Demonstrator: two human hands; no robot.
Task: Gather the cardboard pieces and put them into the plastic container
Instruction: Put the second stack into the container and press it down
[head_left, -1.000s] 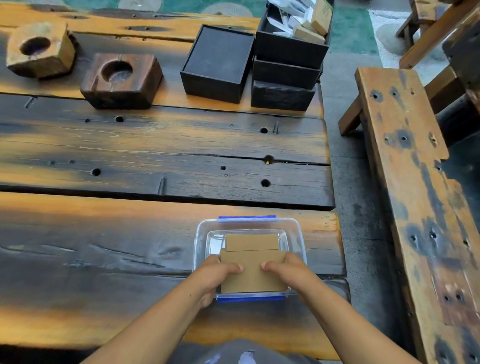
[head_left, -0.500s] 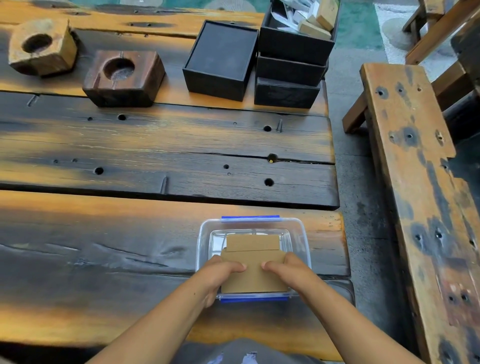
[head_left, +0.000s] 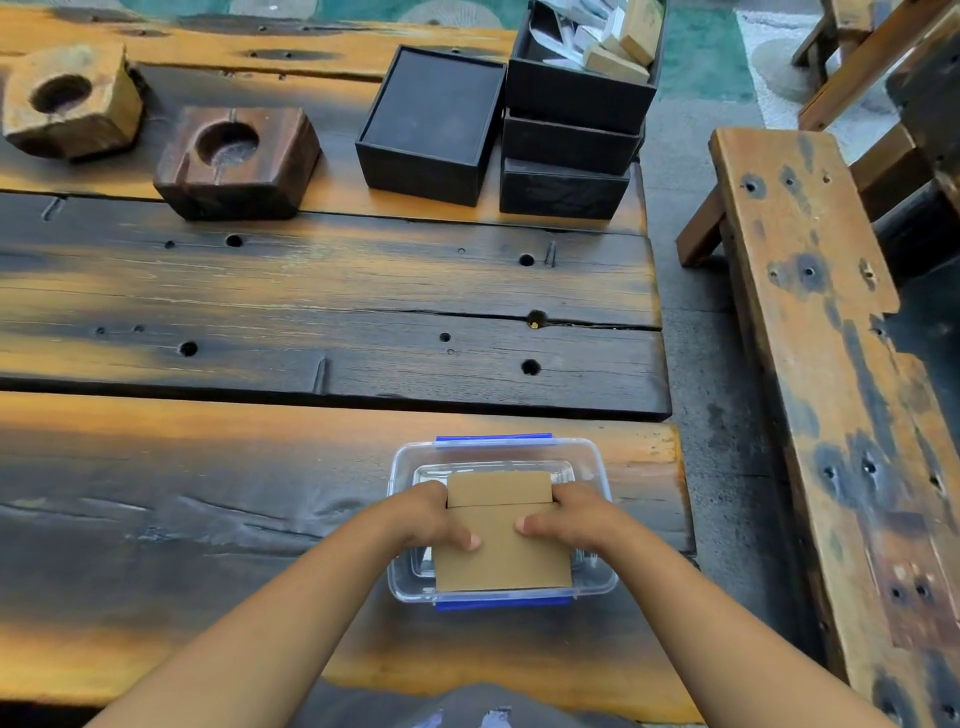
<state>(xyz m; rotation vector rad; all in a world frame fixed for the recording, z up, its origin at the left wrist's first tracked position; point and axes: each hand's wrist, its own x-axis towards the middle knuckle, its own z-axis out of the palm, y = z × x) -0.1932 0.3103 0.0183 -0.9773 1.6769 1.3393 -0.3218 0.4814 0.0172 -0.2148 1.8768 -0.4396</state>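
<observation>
The cardboard pieces (head_left: 501, 540) sit stacked over the plastic container (head_left: 597, 462), near the table's (head_left: 208, 493) front right corner. We judge they are squared together so the stack drops in flat. Our left hand (head_left: 428, 517) and right hand (head_left: 574, 517) clamp the stack's two sides, fingers curled narrow, thumbs pressing on top.

bare forearms (head_left: 270, 623), no sleeves, grey garment (head_left: 467, 709) (white marks)
</observation>
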